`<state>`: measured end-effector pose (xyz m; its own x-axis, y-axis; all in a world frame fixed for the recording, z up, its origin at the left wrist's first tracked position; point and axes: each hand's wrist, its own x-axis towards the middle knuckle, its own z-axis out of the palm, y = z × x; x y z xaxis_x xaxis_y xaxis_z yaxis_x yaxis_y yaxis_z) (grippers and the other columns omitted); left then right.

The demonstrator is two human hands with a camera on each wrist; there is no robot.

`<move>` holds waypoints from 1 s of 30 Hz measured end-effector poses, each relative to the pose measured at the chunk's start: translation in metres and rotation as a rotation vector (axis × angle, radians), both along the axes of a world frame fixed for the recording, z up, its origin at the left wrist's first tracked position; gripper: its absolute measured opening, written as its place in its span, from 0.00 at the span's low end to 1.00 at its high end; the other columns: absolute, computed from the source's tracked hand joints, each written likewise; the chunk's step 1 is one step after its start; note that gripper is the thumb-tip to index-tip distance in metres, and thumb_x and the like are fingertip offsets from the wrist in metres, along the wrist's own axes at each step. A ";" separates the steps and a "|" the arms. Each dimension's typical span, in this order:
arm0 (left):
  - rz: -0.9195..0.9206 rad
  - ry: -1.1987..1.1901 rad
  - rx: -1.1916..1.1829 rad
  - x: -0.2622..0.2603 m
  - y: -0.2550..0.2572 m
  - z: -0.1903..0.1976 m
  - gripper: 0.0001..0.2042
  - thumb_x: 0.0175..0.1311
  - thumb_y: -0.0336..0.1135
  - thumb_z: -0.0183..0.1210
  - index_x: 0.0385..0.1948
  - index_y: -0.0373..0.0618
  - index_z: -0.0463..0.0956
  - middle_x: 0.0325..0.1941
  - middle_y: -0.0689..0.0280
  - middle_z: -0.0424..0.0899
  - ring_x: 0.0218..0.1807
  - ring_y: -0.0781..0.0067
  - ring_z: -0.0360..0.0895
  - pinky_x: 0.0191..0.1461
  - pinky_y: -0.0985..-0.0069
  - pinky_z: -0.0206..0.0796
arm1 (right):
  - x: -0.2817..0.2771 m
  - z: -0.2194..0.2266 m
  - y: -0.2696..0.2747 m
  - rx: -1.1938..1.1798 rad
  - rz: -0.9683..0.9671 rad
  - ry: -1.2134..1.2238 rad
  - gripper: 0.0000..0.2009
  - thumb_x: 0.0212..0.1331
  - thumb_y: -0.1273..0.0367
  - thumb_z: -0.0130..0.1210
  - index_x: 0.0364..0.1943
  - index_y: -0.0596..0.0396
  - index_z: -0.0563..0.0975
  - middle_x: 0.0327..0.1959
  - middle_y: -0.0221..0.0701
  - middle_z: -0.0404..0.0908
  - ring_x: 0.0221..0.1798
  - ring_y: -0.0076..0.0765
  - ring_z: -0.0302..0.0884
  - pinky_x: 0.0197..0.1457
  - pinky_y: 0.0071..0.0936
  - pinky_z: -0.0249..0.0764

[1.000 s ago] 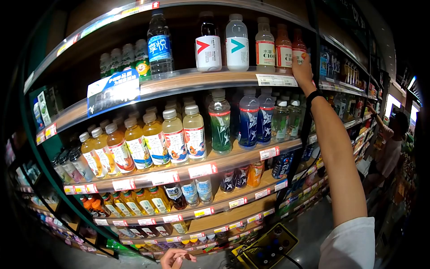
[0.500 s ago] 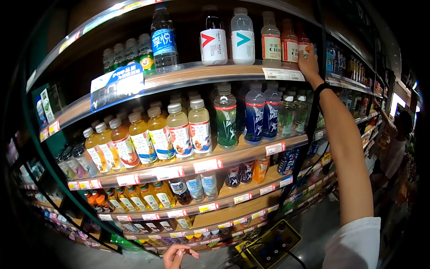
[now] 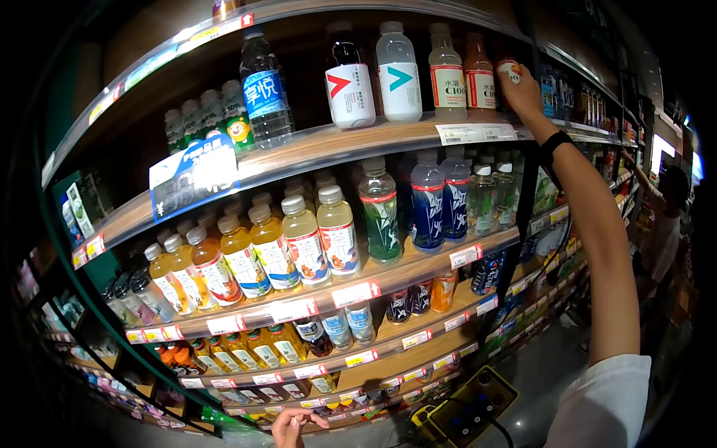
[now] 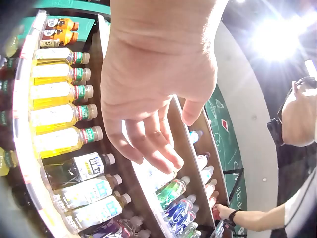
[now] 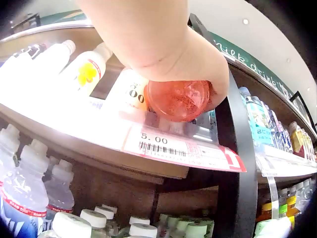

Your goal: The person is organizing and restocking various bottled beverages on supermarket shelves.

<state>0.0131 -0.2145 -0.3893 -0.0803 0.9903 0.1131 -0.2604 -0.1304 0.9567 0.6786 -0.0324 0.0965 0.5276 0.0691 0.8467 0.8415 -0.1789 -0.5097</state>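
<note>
At the right end of the upper shelf, my right hand point(image 3: 525, 95) grips a reddish bottle point(image 3: 509, 69). From the right wrist view, the round base of that bottle point(image 5: 179, 100) faces the camera, tilted up over the shelf edge, with the hand point(image 5: 173, 54) wrapped round it. Beside it stand another reddish bottle point(image 3: 479, 75) and a paler one point(image 3: 448, 78) with similar labels. My left hand point(image 3: 293, 427) hangs low in front of the shelves, holding nothing; in the left wrist view its fingers point(image 4: 154, 141) are loosely bent.
Below, shelves hold rows of tea bottles point(image 3: 302, 239), blue-labelled bottles point(image 3: 428, 201) and smaller drinks. A yellow-edged crate point(image 3: 478, 407) with a cable stands on the floor. A dark upright post point(image 5: 237, 158) borders the held bottle's shelf. Another person point(image 3: 665, 216) is at the far right.
The gripped bottle has tipped, its base coming up and out towards me, where before it stood upright beside its neighbour. My left hand stays low, nearly unchanged.
</note>
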 end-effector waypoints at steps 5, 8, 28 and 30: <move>-0.243 -0.042 0.241 0.026 0.031 0.022 0.19 0.73 0.46 0.55 0.43 0.33 0.75 0.29 0.50 0.84 0.32 0.56 0.85 0.44 0.64 0.76 | -0.012 -0.032 -0.037 0.088 0.252 -0.027 0.39 0.62 0.44 0.59 0.66 0.63 0.70 0.57 0.50 0.81 0.60 0.53 0.80 0.63 0.39 0.73; -0.299 -0.037 0.270 0.044 0.031 0.043 0.19 0.74 0.46 0.53 0.43 0.33 0.75 0.30 0.49 0.83 0.33 0.56 0.84 0.42 0.65 0.75 | -0.034 -0.069 -0.059 0.175 0.387 0.036 0.37 0.62 0.48 0.63 0.64 0.66 0.71 0.55 0.47 0.81 0.57 0.43 0.80 0.62 0.32 0.72; -0.753 -0.083 0.114 0.144 -0.004 0.086 0.27 0.71 0.26 0.58 0.70 0.40 0.58 0.68 0.55 0.74 0.68 0.71 0.71 0.69 0.71 0.63 | -0.373 -0.418 -0.216 0.066 1.351 0.753 0.40 0.67 0.41 0.55 0.68 0.59 0.58 0.57 0.39 0.75 0.55 0.33 0.77 0.56 0.34 0.75; -0.709 -0.089 0.018 0.149 -0.010 0.078 0.26 0.72 0.26 0.57 0.69 0.40 0.59 0.68 0.56 0.74 0.68 0.72 0.70 0.70 0.72 0.61 | -0.381 -0.423 -0.224 0.037 1.340 0.798 0.43 0.64 0.44 0.62 0.69 0.59 0.55 0.62 0.35 0.68 0.61 0.27 0.68 0.63 0.33 0.68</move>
<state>0.1626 -0.2243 -0.3110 0.5722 0.8057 0.1531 -0.3652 0.0832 0.9272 0.2976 -0.2566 -0.3265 0.3976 0.8258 0.3999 -0.1101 0.4756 -0.8727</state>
